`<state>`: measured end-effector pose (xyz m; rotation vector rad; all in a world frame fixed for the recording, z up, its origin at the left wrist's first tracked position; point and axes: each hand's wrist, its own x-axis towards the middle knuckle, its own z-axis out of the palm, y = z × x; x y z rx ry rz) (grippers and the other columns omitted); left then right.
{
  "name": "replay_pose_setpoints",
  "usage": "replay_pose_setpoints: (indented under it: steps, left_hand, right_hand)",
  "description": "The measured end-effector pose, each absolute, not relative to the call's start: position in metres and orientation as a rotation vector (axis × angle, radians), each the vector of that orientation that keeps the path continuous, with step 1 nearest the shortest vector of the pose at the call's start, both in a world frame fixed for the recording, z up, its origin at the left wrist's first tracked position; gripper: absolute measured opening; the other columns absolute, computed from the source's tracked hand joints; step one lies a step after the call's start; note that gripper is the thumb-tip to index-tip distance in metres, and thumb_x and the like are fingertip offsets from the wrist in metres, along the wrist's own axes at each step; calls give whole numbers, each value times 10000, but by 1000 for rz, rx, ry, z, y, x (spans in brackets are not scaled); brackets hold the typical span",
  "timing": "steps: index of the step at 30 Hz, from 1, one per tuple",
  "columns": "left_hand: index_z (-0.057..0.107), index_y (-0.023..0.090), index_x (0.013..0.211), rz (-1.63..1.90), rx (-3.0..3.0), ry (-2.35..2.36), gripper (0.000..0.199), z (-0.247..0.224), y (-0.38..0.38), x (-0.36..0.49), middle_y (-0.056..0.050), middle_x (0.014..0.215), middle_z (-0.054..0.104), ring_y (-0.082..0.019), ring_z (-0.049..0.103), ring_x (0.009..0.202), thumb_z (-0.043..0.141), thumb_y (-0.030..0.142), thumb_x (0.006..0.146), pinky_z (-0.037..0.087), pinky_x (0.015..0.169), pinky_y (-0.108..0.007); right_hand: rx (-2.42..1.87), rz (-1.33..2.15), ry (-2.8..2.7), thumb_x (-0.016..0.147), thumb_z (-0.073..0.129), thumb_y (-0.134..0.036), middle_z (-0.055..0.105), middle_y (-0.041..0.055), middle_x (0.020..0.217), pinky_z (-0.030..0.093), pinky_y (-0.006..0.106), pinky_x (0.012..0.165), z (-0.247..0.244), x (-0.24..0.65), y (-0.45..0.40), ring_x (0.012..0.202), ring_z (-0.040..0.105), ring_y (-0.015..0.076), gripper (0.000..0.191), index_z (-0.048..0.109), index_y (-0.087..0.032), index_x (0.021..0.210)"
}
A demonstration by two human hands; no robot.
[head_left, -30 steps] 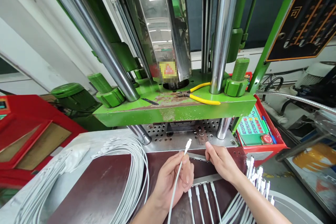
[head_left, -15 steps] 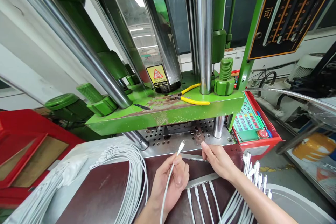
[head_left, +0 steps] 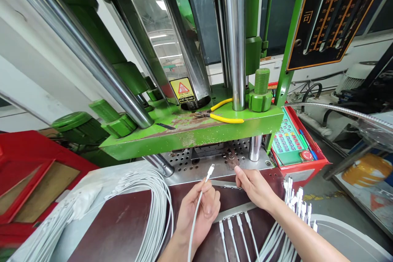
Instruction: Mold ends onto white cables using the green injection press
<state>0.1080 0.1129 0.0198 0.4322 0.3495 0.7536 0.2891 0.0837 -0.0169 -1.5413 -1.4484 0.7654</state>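
Note:
My left hand (head_left: 201,208) is closed in a pinch around a white USB cable (head_left: 196,217). Its small white plug with a metal tip (head_left: 210,170) points up out of the fingers. My right hand (head_left: 253,186) is closed, thumb uppermost, beside a metal strip (head_left: 225,184) on the dark red board; its fingertips are turned away, so anything in them is hidden. Between my wrists, a second metal bar (head_left: 236,212) lies on the board, with several white cable plugs (head_left: 240,223) lined up along its near edge.
A green press (head_left: 190,141) stands ahead, yellow-handled pliers (head_left: 225,118) on its plate. Looped white cables (head_left: 159,213) lie left on the dark red board (head_left: 113,221); a bundle of plug ends (head_left: 296,200) lies right. A red-framed control panel (head_left: 288,141) stands beyond my right arm.
The view has shifted very slightly. Both hands keep nearly the same pose, and the cable stays in my left hand.

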Motion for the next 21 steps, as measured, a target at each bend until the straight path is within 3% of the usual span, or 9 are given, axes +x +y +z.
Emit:
replay_pose_setpoints:
  steps: [6,11,21]
  left_hand:
    - [588,152,874,758,663,396,148,22,112,111,19,642,578,-50,439,339,466,224,917,334,329,-166]
    - [527,157,772,790,905,493,174,21,107,113,12,606,582,-83,517,420,527,274,900,426,451,-211]
    - [470,177,711,786,1130,673,247,17,105,114,16,554,626,-92,537,420,575,332,871,392,490,-217]
  right_hand:
    - [-1548,773,-1443,954,257,-578,388,-30,484,324,217,478,-17,289,84,484,405,120,594,474,-194,556]
    - [-1555,776,-1439,955,260,-577,392,-31,490,329,217,487,-17,289,84,493,410,120,590,476,-193,562]
    - [-1550,827,-1413,954,263,-580,359,-35,477,312,220,468,-18,289,83,473,369,117,580,481,-194,580]
